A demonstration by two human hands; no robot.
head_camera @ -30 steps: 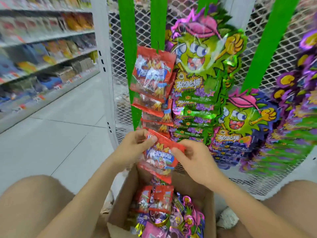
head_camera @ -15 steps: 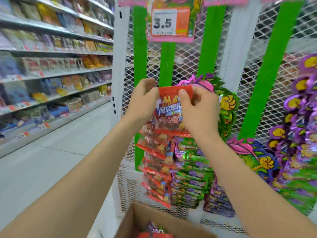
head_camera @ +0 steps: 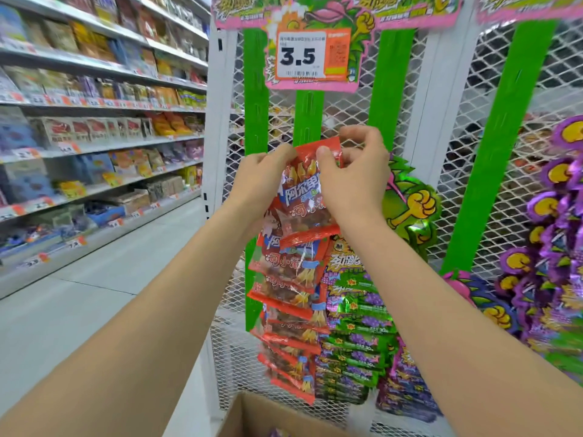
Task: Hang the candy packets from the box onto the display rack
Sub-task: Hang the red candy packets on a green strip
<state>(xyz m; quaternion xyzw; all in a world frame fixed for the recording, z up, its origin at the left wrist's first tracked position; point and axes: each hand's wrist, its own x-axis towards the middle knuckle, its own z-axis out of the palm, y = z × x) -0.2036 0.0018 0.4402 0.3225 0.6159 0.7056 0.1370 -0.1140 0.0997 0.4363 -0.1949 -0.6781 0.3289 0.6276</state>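
A red candy packet (head_camera: 301,197) is held up against a green hanging strip (head_camera: 307,118) of the white mesh display rack (head_camera: 410,127). My left hand (head_camera: 262,181) grips the packet's left edge. My right hand (head_camera: 353,175) pinches its top right corner, fingers curled over the top. Below it, several red packets (head_camera: 290,310) hang in a column on the same strip. The cardboard box (head_camera: 252,414) shows at the bottom edge, its contents mostly out of sight.
Green and purple candy packets (head_camera: 356,335) hang to the right of the red column, more purple ones (head_camera: 552,247) at far right. A 3.5 price tag (head_camera: 314,56) hangs above. Store shelves (head_camera: 94,121) line the aisle at left, with grey floor (head_camera: 79,294) between.
Both hands lifted the red packet out of the box up to the green strip above the hanging red column. The view tilted upward, so the box dropped to the bottom edge.
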